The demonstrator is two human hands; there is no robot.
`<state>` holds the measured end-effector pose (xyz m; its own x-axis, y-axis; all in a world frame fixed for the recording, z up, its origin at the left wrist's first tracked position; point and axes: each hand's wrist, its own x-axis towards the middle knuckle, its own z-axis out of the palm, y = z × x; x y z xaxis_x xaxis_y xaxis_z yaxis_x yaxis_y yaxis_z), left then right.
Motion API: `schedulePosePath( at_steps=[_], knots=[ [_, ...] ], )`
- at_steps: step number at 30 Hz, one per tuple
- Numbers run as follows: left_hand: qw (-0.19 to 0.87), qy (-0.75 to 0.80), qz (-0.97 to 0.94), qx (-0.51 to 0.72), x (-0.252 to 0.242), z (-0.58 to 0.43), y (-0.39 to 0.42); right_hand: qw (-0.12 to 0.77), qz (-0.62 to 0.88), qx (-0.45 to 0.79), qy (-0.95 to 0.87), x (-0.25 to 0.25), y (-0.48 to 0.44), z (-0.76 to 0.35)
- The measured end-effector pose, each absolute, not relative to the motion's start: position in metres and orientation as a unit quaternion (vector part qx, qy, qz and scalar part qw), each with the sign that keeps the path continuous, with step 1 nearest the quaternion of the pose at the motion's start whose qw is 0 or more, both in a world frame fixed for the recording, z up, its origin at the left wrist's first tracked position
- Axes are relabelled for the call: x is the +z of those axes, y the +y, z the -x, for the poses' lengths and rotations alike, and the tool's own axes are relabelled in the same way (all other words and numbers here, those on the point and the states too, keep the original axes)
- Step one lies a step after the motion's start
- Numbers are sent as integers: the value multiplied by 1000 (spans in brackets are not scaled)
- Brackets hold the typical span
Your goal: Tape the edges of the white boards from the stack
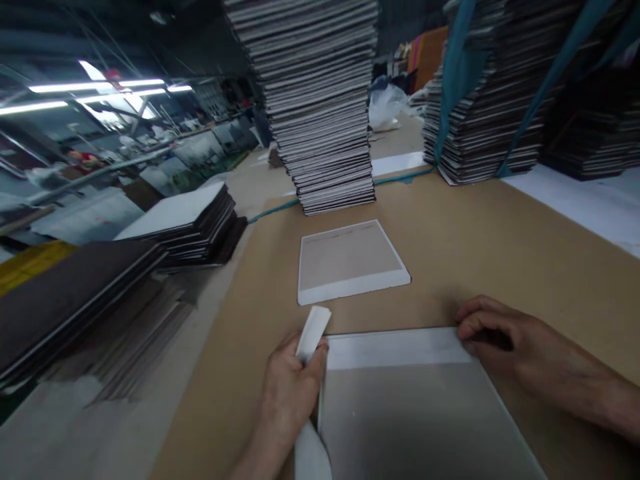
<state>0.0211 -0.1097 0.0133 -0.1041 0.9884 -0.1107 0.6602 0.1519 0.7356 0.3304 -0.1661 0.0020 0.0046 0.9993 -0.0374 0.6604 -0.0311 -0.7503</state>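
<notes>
While I scan from the left, I see flat dark board stacks (75, 293) and a white-topped stack (185, 223) at the table's (500, 260) left edge. Left hand (287, 393): grip closed on a white strip (313, 333), thumb and fingers pinching it; the strip sticks up and away from me, tilted slightly right, and what looks like more white strip curls below the wrist. It sits right at the near-left corner of the grey board (415, 413). Board is flat on the brown table, grey face, white band along its far edge, long axis not clear, lower part cut off. Right hand (505, 343): fingers curled down, pressing the board's far-right corner, holding nothing. Beyond, a smaller white-bordered panel (350, 260) lies flat, well apart, before a tall stack (320, 100).
</notes>
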Motion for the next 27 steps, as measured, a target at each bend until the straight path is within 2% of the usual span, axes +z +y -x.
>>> schedulePosePath(
  at_steps=[4,7,11,13,17,20,25,27],
  knots=[
    [279,652,-637,304,19,-8,-118,296,630,182,-695,4,-177,-330],
    [285,549,-739,268,21,-7,-137,243,572,109,-776,-5,-188,-313],
    [245,505,-817,134,15,-14,-156,138,544,134,-816,-20,-196,-294],
    [221,510,-825,104,14,-15,-158,116,560,146,-807,-22,-197,-297],
    [229,515,-810,163,26,-6,-165,134,620,118,-764,-21,-211,-319],
    [297,554,-750,207,38,8,-185,147,639,99,-748,-24,-240,-329],
    [364,602,-683,197,38,19,-220,213,507,72,-832,-44,-281,-302],
    [431,626,-615,209,42,15,-227,257,498,32,-827,-49,-282,-284]
  ],
)
